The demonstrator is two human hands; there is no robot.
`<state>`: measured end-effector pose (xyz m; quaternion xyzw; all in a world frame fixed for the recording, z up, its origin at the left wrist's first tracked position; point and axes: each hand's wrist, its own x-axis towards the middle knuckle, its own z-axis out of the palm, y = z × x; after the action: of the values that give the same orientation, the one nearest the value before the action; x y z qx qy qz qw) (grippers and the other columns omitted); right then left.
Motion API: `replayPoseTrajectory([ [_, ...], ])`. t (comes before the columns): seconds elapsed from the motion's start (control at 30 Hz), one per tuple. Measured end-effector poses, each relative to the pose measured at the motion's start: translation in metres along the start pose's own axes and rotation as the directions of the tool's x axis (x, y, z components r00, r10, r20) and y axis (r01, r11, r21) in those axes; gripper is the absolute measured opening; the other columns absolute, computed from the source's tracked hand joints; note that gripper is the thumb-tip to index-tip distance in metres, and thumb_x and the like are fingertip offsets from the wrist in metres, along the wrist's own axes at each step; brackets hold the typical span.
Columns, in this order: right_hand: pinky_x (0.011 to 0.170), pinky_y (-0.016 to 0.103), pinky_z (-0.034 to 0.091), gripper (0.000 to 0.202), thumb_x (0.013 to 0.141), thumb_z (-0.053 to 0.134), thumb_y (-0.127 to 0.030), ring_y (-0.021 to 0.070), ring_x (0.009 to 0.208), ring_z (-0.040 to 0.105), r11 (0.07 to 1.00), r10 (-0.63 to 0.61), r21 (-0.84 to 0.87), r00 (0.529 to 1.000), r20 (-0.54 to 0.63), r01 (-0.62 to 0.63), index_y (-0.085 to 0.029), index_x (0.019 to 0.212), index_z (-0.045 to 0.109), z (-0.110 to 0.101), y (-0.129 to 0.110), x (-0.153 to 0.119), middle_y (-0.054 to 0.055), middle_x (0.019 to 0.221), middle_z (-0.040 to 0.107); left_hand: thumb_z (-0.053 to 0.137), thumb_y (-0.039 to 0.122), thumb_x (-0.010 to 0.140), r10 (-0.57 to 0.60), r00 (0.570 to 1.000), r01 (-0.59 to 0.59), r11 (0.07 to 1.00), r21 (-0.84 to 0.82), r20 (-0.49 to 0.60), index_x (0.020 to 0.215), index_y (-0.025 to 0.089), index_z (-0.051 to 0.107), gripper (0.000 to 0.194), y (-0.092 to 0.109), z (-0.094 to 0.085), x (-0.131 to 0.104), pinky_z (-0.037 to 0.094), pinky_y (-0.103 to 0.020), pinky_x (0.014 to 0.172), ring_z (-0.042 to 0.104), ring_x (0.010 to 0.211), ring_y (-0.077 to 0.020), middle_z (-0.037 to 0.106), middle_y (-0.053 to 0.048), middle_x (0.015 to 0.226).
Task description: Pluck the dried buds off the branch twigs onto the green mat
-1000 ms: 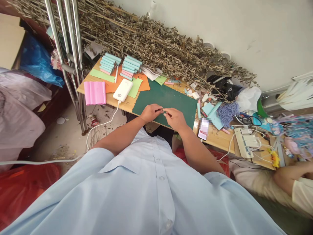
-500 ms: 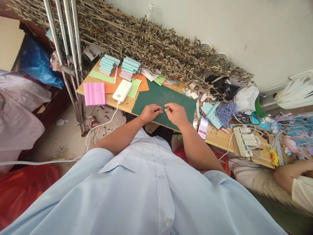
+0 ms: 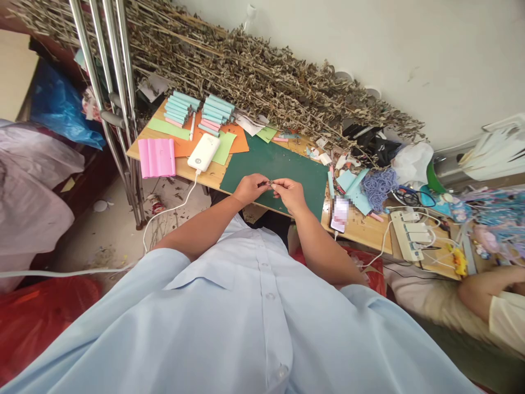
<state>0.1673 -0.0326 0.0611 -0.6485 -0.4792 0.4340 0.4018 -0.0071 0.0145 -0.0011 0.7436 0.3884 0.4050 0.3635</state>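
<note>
A small dark piece sits between the two hands over the near edge of a green mat; it is too small to tell its shape or material. The left hand and the right hand meet at it, thumb and forefinger tips of each pressed together in a pinch on the piece, the other fingers curled loosely under. Both hands hover just above the mat, wrists near the table's front edge.

The mat is flat, matte and dark green, lying on a pale wooden table. To its left a glossy white power bank rests on orange and light green paper sheets, a white cable hanging from it toward the floor. Beside that lies a pink ridged block, and behind stand two stacks of teal strips with a few pink ones at the bottom. Right of the mat lie a phone, blue paper scraps, a tangle of bluish-purple cord and a white power strip. Dry, brittle branches are heaped along the wall behind the table.
</note>
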Motion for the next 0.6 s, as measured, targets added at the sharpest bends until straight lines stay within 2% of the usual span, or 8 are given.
replayPoseTrajectory([
  [0.17,0.071,0.034,0.063,0.031,0.079,0.074,-0.044,0.0178,0.071,0.069,0.992,-0.066,-0.102,0.997,0.030,0.069,-0.021,0.098,0.082,-0.002,-0.002,0.000,0.004,0.085,0.079,0.074,0.024,0.092,0.012,1.000,-0.012,1.000,-0.006,0.005,0.093,0.018,0.077,0.007,0.001,-0.001,0.001,0.051,-0.028,0.081,0.068,0.085,-0.0170,0.076,-0.004,0.090],
  [0.27,0.084,0.038,0.062,0.026,0.090,0.067,-0.039,0.0206,0.083,0.072,0.927,-0.237,-0.286,0.970,0.059,0.243,-0.022,0.102,0.082,-0.004,-0.005,-0.003,0.006,0.098,0.080,0.075,0.029,0.093,0.019,1.000,-0.019,1.000,-0.009,0.012,0.090,0.018,0.076,0.012,0.002,-0.001,0.001,0.051,-0.029,0.081,0.067,0.084,-0.0174,0.075,-0.004,0.089],
  [0.33,0.095,0.039,0.059,0.025,0.097,0.060,-0.032,0.0226,0.097,0.073,0.798,-0.377,-0.457,0.917,0.129,0.393,-0.023,0.105,0.082,-0.007,-0.008,-0.007,0.009,0.107,0.079,0.075,0.034,0.093,0.020,1.000,-0.020,1.000,-0.015,0.013,0.089,0.018,0.076,0.016,0.002,-0.002,0.001,0.051,-0.029,0.080,0.066,0.083,-0.0174,0.073,-0.004,0.087],
  [0.4,0.098,0.038,0.055,0.030,0.103,0.053,-0.028,0.0242,0.105,0.070,0.627,-0.438,-0.611,0.868,0.234,0.482,-0.023,0.112,0.081,-0.009,-0.012,-0.012,0.011,0.111,0.077,0.074,0.034,0.094,0.022,1.000,-0.021,0.999,-0.024,0.015,0.089,0.018,0.075,0.017,0.003,-0.002,0.000,0.050,-0.029,0.079,0.065,0.082,-0.0174,0.073,-0.004,0.086],
  [0.5,0.093,0.036,0.053,0.036,0.107,0.046,-0.025,0.0255,0.103,0.066,0.411,-0.421,-0.746,0.835,0.354,0.524,-0.022,0.122,0.078,-0.009,-0.019,-0.018,0.013,0.111,0.075,0.072,0.030,0.094,0.023,0.999,-0.023,0.999,-0.025,0.024,0.089,0.018,0.076,0.014,0.003,-0.003,0.000,0.050,-0.029,0.079,0.065,0.083,-0.0176,0.073,-0.004,0.087],
  [0.6,0.090,0.035,0.051,0.039,0.107,0.043,-0.021,0.0267,0.101,0.063,0.298,-0.393,-0.792,0.825,0.406,0.532,-0.020,0.128,0.076,-0.007,-0.023,-0.020,0.015,0.109,0.073,0.071,0.027,0.094,0.023,0.999,-0.023,1.000,-0.011,0.032,0.089,0.018,0.076,0.012,0.004,-0.003,0.000,0.050,-0.029,0.079,0.065,0.083,-0.0178,0.073,-0.004,0.088],
])
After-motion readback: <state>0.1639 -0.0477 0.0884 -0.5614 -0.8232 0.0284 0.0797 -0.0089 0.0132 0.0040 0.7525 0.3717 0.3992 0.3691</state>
